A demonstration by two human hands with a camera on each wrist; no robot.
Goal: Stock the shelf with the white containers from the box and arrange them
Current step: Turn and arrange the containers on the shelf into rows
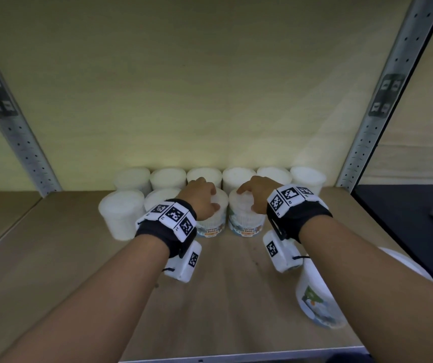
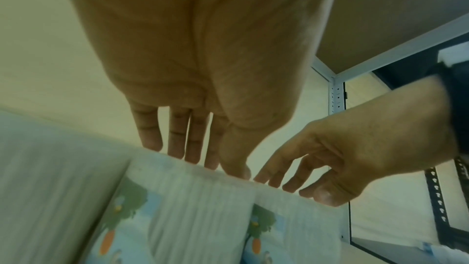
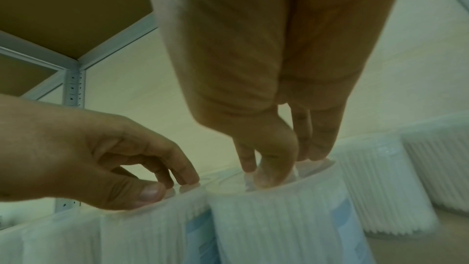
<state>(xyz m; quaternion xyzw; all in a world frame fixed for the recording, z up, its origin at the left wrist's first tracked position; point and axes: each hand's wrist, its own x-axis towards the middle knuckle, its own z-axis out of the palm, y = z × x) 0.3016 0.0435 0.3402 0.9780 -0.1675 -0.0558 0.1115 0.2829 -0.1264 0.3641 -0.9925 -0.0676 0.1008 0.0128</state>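
Two white cotton-bud containers with picture labels stand side by side in the front row on the shelf (image 1: 53, 258). My left hand (image 1: 210, 200) grips the lid of the left container (image 1: 211, 227) from above, thumb on the near rim. My right hand (image 1: 248, 199) grips the lid of the right container (image 1: 246, 224) the same way. In the left wrist view the left fingertips (image 2: 203, 158) touch the lid edge of the left container (image 2: 193, 208). In the right wrist view the right hand (image 3: 274, 168) sits on the right container (image 3: 279, 218), with the left hand (image 3: 162, 184) beside it.
Several white containers form a back row (image 1: 239, 175) against the wall, and two more (image 1: 121, 213) stand left of the held pair. Another container (image 1: 317, 302) lies on its side near the front right edge. Perforated metal uprights (image 1: 377, 113) frame the bay.
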